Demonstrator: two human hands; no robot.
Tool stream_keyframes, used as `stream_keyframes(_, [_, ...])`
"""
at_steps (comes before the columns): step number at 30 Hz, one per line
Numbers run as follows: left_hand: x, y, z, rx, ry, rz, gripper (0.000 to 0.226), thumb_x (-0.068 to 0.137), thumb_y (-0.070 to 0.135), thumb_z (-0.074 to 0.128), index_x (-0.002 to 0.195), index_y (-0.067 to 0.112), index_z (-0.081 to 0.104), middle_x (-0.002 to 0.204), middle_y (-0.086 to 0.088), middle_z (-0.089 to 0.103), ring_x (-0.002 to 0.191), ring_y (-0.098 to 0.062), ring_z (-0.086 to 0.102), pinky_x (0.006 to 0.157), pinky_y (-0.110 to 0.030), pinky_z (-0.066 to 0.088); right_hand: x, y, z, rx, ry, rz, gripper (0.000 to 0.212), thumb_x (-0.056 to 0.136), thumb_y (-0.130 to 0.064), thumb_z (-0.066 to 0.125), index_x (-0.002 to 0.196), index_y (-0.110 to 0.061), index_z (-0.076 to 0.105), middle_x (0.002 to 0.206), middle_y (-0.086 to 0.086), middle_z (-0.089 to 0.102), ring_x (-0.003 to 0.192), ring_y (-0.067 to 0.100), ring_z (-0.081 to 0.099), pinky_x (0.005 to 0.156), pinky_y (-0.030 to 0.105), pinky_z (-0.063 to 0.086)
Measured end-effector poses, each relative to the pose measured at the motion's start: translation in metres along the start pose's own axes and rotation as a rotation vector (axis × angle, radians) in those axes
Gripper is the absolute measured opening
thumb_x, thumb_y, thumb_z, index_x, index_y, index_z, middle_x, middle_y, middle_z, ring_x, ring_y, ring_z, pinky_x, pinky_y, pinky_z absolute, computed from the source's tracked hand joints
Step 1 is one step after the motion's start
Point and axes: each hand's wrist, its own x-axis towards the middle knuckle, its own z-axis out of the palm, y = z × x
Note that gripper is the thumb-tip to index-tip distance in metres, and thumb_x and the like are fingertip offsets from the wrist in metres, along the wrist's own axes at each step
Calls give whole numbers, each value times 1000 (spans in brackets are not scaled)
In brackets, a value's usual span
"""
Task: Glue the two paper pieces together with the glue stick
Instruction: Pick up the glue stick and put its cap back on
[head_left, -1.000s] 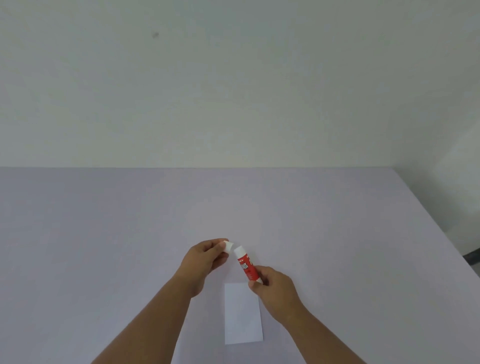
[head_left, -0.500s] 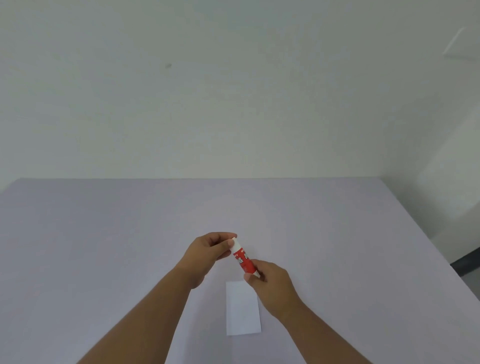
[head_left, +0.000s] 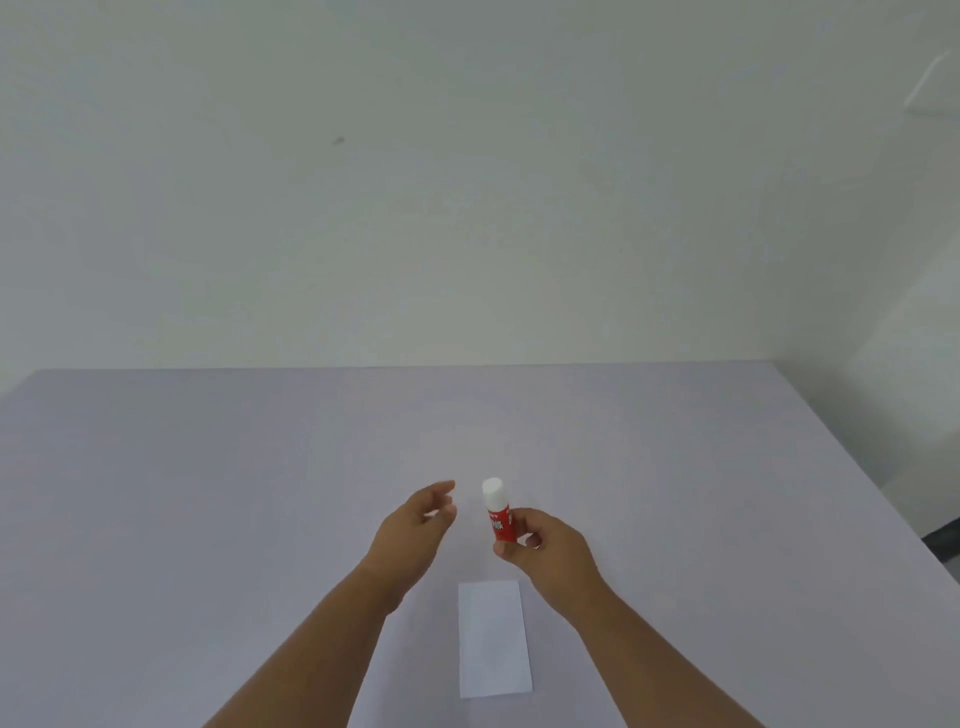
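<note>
A red glue stick with its white cap on stands nearly upright in my right hand, which grips its lower end. My left hand hovers just left of the stick, fingers spread, holding nothing and not touching it. A white rectangular paper lies flat on the table below both hands, long side running away from me. Only one paper shape is visible; I cannot tell whether a second piece lies on it.
The pale lilac table stretches wide to the left and far side. Its right edge runs diagonally toward me. A plain white wall rises behind the table's far edge.
One second ago my left hand held the white cap apart from the stick. It pushed the cap on, then let go and moved left. The stick now stands more upright.
</note>
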Motion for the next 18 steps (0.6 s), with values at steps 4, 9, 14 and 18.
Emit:
stream_keyframes(4, [17,-36,13,374,64,61,38,98,24,44,136,23,50,142,2,51,131,-17,44,111,-31,32,20,22,16,-212,57,-61,15,76,-27,69,90,-30,63,73,-17,55,75,5,52,65,13,37])
stream_keyframes(9, [32,-61,29,721,89,115,47,100,32,33,147,24,32,153,3,35,141,-19,25,115,-33,24,36,44,35,-296,130,-103,9,79,-30,65,82,-26,57,69,-20,46,73,9,49,63,19,35])
stream_keyframes(14, [35,-67,34,813,67,119,49,101,35,28,149,24,26,156,4,29,143,-18,20,115,-32,23,42,54,42,-296,109,-91,10,79,-31,64,84,-25,57,79,-2,58,77,15,54,68,26,44])
stream_keyframes(18, [36,-67,35,820,60,98,50,101,35,28,149,23,25,156,5,28,144,-17,18,116,-33,23,45,55,43,-292,112,-103,14,78,-31,63,75,-32,50,69,-7,54,68,11,52,62,26,44])
